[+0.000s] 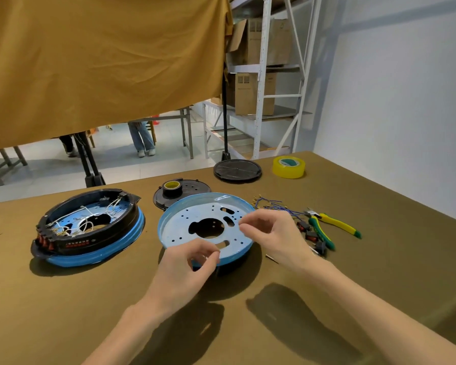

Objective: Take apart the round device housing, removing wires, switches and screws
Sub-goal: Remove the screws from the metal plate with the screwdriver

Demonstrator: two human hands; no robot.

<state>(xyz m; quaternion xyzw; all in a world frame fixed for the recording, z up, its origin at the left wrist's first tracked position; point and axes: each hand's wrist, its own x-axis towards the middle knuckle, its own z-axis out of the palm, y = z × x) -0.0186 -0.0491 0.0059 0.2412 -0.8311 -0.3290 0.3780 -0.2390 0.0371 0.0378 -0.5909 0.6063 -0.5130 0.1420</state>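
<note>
Lying open side up at the table's (pixel 63 299) centre, the stripped blue pan (pixel 181 227) is round, without a long axis. The left hand (pixel 192 262) pinches its near rim; the right hand (pixel 271 233) hovers with curled fingertips, whether gripping anything unclear. One wired housing (pixel 87 227) sits left; three loose switches (pixel 312 237) and one pair of pliers (pixel 329 227) lie right.
</note>
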